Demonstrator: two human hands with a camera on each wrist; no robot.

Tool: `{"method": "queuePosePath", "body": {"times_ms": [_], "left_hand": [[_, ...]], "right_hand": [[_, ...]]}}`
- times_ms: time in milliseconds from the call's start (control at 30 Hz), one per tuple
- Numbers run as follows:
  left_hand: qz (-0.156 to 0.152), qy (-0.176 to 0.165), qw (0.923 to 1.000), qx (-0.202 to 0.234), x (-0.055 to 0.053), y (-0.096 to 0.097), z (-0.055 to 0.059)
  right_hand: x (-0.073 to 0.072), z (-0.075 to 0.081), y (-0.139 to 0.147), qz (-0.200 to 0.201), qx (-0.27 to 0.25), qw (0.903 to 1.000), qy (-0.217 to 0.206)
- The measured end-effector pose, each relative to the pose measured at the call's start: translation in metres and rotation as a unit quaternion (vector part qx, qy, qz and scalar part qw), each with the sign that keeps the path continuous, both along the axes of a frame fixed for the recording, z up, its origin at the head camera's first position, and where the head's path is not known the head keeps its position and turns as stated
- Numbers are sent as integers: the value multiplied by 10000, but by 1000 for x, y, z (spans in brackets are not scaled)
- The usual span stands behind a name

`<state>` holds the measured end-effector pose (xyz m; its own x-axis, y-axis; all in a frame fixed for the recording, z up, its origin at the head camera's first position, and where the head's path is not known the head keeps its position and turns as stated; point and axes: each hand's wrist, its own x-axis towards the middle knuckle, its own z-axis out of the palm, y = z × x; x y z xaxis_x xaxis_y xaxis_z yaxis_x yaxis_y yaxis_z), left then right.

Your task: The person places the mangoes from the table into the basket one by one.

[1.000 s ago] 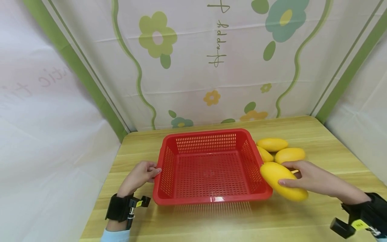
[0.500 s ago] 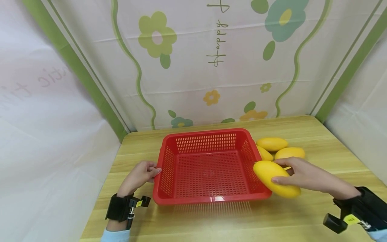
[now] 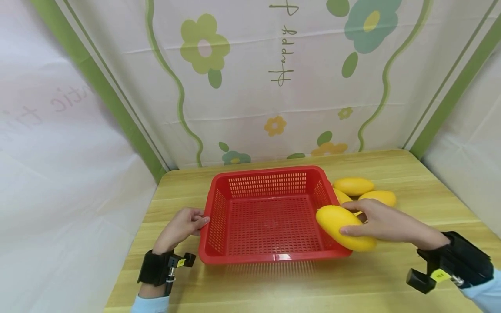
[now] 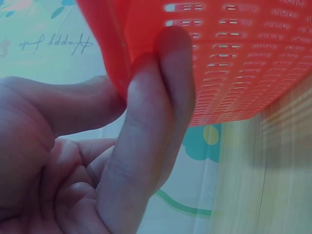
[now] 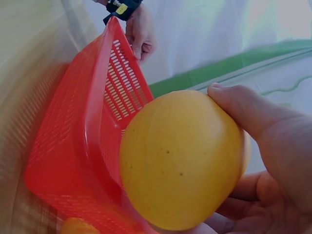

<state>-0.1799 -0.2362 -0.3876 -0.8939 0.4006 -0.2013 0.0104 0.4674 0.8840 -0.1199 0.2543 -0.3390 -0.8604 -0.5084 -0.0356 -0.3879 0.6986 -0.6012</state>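
A red plastic basket point(image 3: 274, 226) with slotted walls stands on the table, nothing inside it. My left hand point(image 3: 183, 227) pinches its left rim, thumb on top and fingers against the outer wall, as the left wrist view point(image 4: 141, 112) also shows. In my right hand point(image 3: 381, 219) is a yellow mango point(image 3: 340, 228), gripped between thumb and fingers. It overlaps the basket's right rim in the head view. The right wrist view shows the mango point(image 5: 183, 161) end-on, with dark specks on its skin; some fingers are hidden behind it.
Behind my right hand, beside the basket's right wall, lie more mangoes point(image 3: 353, 186), partly hidden by the hand and rim. The wooden table point(image 3: 282, 291) meets a printed cloth point(image 3: 242, 104) at the back, with cloth walls at both sides.
My right hand has carried the mango leftward and slightly up, from outside the basket's right rim to across it. The left hand and the basket have stayed in place.
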Motion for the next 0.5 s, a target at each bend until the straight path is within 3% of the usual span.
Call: {"method": "queuePosePath", "body": {"times_ms": [500], "left_hand": [[25, -24, 10000, 4, -1, 0, -1]], "right_hand": [[-17, -3, -26, 160, 214, 9991, -334]]}}
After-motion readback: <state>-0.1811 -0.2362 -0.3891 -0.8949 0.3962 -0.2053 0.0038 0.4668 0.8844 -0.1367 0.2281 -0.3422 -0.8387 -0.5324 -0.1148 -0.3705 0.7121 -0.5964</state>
